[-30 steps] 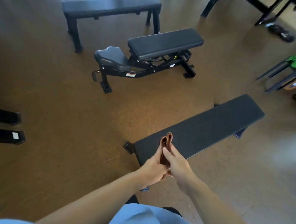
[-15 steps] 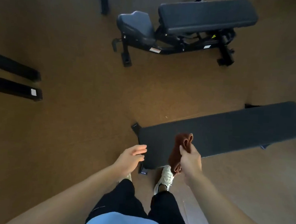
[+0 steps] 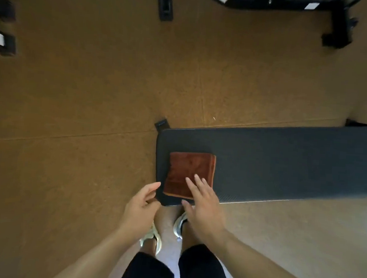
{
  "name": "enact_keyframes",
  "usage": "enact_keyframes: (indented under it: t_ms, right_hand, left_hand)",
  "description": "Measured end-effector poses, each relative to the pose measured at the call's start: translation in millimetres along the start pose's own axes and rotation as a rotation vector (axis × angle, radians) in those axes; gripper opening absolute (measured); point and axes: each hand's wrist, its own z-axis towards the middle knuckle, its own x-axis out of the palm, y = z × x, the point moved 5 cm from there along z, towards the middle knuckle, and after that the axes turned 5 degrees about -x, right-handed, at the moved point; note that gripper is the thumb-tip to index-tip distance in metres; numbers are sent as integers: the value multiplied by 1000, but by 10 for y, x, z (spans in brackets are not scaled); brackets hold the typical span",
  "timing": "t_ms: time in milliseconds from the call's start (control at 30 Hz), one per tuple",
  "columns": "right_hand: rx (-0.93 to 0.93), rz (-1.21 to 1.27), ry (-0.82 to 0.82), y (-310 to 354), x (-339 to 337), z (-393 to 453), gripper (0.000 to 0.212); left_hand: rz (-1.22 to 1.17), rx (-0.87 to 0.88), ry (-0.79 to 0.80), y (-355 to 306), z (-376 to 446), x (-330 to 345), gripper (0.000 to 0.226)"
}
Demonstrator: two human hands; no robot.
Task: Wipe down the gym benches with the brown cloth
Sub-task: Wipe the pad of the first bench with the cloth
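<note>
The brown cloth (image 3: 188,174), folded into a flat square, lies on the near end of the flat bench (image 3: 285,163), just inside its left short edge and reaching almost to the near long edge. Beyond the right hand (image 3: 204,203) the dark pad runs off to the right, bare along its length. Straight fingers of that hand lie on the cloth's near right corner, the grip wide and flat, thumb hanging over the near edge. The left hand (image 3: 141,207) sits at the bench's near left corner, fingers loosely curled against the pad's edge; whether its grip clasps the edge I cannot tell. Farther ahead, across open brown floor (image 3: 83,99), stands the black base of an adjustable bench (image 3: 336,25).
</note>
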Motion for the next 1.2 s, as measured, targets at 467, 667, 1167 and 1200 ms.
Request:
enact_keyframes:
  t_ms: [467, 667, 1167, 1200]
  right_hand:
    - [-167, -358, -283, -40, 179, 1613, 82]
    - [-179, -292, -403, 169, 2, 1876, 75]
    - [-304, -392, -330, 378, 205, 1850, 70]
    - [-289, -397, -340, 379, 157, 1894, 71]
  left_hand:
    - [-18, 157, -32, 149, 1176, 65, 66]
    - [-99, 190, -15, -98, 1475, 107, 68]
    - [-51, 231, -101, 7, 1289, 96, 67]
    - [-35, 241, -105, -22, 1293, 101, 66]
